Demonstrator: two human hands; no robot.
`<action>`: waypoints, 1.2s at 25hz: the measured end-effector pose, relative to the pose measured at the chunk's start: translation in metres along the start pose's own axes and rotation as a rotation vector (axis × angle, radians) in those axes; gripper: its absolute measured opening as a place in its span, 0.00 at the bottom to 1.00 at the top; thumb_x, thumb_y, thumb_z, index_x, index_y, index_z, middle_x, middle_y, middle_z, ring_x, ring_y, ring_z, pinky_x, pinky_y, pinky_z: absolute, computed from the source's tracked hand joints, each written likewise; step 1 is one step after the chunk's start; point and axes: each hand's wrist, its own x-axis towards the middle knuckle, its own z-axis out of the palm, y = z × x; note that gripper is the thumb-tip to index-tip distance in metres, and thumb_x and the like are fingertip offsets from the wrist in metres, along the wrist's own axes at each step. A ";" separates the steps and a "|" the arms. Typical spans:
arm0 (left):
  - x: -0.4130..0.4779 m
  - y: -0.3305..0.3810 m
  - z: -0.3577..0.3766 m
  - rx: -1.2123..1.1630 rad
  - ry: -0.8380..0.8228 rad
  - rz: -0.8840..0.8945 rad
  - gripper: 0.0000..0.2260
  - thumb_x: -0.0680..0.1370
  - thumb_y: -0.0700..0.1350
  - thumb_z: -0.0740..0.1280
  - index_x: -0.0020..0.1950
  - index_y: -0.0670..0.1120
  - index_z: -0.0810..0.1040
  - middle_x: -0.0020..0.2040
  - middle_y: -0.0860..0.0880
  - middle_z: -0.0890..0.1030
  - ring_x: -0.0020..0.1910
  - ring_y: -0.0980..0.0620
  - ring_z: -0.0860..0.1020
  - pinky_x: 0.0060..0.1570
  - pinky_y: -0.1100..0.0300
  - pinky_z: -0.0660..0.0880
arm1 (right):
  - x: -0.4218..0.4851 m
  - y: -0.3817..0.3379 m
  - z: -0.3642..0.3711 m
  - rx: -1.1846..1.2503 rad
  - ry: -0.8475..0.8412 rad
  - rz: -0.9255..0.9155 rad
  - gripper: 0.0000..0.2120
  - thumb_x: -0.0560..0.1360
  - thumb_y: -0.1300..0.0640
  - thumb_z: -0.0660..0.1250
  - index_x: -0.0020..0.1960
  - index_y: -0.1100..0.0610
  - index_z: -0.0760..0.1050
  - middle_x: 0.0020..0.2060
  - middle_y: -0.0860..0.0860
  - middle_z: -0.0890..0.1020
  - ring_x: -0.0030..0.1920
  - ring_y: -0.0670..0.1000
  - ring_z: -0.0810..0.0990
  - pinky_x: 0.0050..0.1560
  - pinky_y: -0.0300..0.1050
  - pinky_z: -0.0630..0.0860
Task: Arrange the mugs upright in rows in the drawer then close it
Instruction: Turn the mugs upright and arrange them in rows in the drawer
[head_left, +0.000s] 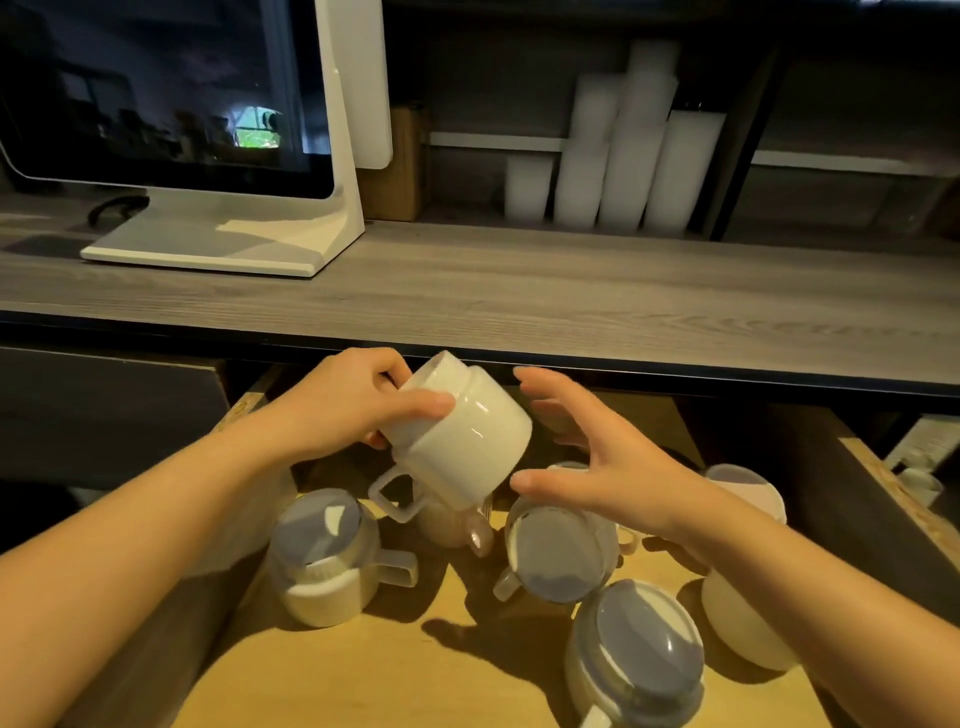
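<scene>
My left hand (347, 404) grips a white mug (460, 434) by its base and holds it tilted in the air above the open wooden drawer (363, 670), handle pointing down toward me. My right hand (592, 457) hovers just right of that mug with fingers spread, holding nothing. In the drawer stand several white mugs: one at the left (324, 558), one in the middle (558, 553), one at the front (636, 660) and one at the right (743, 618) partly hidden by my right forearm. A further mug (457, 525) lies on its side under the held one.
A grey wood-grain counter (519, 296) overhangs the back of the drawer. On it stands a white monitor (171, 93) at the left. Stacks of white cups (618, 161) fill the shelf behind. The drawer's right wall (904, 504) runs along my right forearm.
</scene>
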 end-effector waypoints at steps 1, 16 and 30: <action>-0.001 0.002 -0.001 -0.126 -0.011 -0.012 0.34 0.55 0.69 0.67 0.52 0.48 0.77 0.49 0.48 0.80 0.48 0.50 0.80 0.40 0.60 0.78 | -0.001 -0.003 0.001 0.052 0.012 -0.029 0.41 0.68 0.48 0.74 0.71 0.36 0.52 0.67 0.34 0.63 0.61 0.31 0.64 0.57 0.28 0.61; -0.005 0.010 -0.028 0.065 -0.425 -0.095 0.23 0.67 0.61 0.69 0.60 0.58 0.72 0.60 0.54 0.77 0.59 0.56 0.76 0.61 0.52 0.72 | -0.009 -0.022 0.020 -0.224 0.182 -0.118 0.43 0.58 0.33 0.72 0.68 0.38 0.57 0.58 0.37 0.68 0.56 0.42 0.72 0.54 0.42 0.77; -0.052 -0.016 0.018 0.602 -0.623 0.084 0.25 0.73 0.52 0.70 0.68 0.56 0.68 0.67 0.56 0.71 0.66 0.55 0.67 0.65 0.60 0.62 | -0.018 -0.043 0.076 -0.855 -0.145 -0.107 0.37 0.61 0.25 0.60 0.57 0.53 0.72 0.46 0.49 0.80 0.43 0.51 0.74 0.51 0.49 0.70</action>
